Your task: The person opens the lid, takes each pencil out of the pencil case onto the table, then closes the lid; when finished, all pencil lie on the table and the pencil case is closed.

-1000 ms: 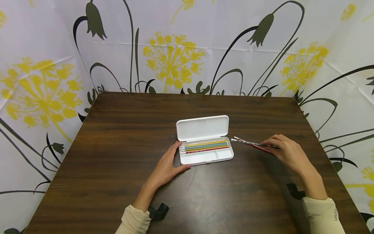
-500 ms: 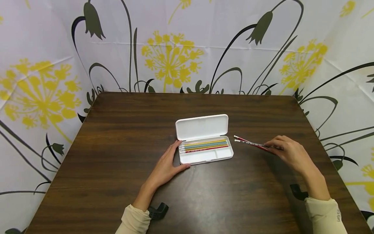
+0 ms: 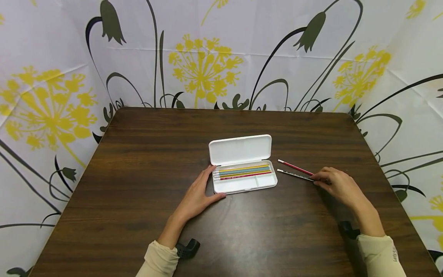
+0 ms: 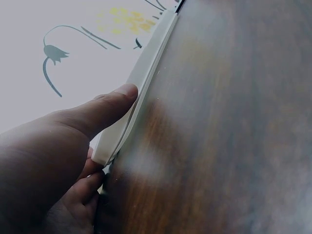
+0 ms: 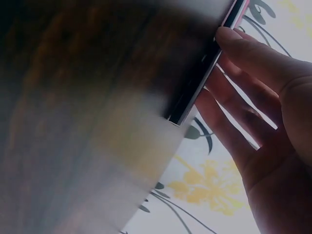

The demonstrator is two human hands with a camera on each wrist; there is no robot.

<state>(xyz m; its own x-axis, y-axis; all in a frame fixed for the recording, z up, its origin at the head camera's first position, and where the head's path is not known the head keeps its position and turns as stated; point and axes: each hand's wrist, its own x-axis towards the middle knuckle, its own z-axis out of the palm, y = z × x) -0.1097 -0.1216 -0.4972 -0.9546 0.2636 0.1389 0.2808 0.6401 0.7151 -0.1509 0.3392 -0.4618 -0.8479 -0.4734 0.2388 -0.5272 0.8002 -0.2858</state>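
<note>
A white pencil case (image 3: 235,187) lies with its lid (image 3: 240,150) raised; several yellow, teal and red pencils (image 3: 243,172) fill its back compartment. My left hand (image 3: 194,200) grips the case's left end, thumb along the front wall and fingers at the back corner. The left wrist view shows that thumb on the case's side (image 4: 151,54). To the right of the case, my right hand (image 3: 340,187) pinches a red pencil (image 3: 294,166) and a black-and-white patterned pencil (image 3: 293,174), eraser ends toward the case. The right wrist view shows a dark pencil (image 5: 187,102) between thumb and fingers.
The dark wooden table (image 3: 145,154) runs back to a white cloth (image 3: 263,23) printed with grey and yellow flowers. Inside the case, a low divider (image 3: 257,181) splits the front compartment. A black band (image 3: 188,249) sits on the left wrist.
The two pencils, crossed earlier, now lie spread apart at their eraser ends. My right hand has shifted slightly toward me and lower. My left hand stays on the case.
</note>
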